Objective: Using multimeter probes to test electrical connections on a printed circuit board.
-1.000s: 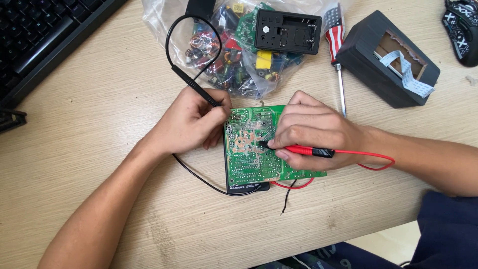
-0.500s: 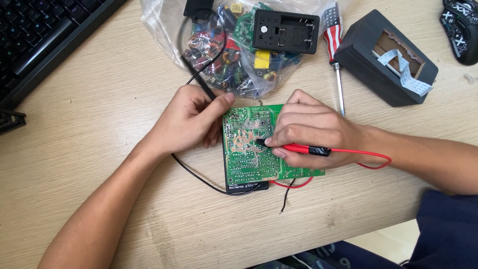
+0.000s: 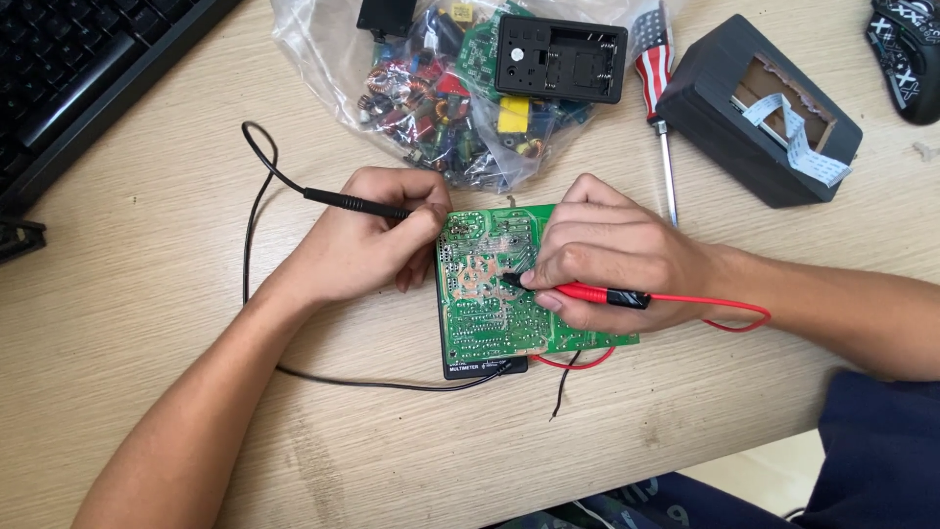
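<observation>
Green circuit board [image 3: 490, 304] gets poked from both sides: left hand [image 3: 357, 245] pinching the black probe [image 3: 357, 204], right hand [image 3: 612, 260] pinching the red probe [image 3: 597, 292].

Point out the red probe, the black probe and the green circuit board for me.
red probe [image 3: 599, 292], head view, on its red handle under the right hand's fingers.
black probe [image 3: 357, 203], head view, on its black shaft left of the left hand.
green circuit board [image 3: 485, 323], head view, on its bare solder side.
</observation>
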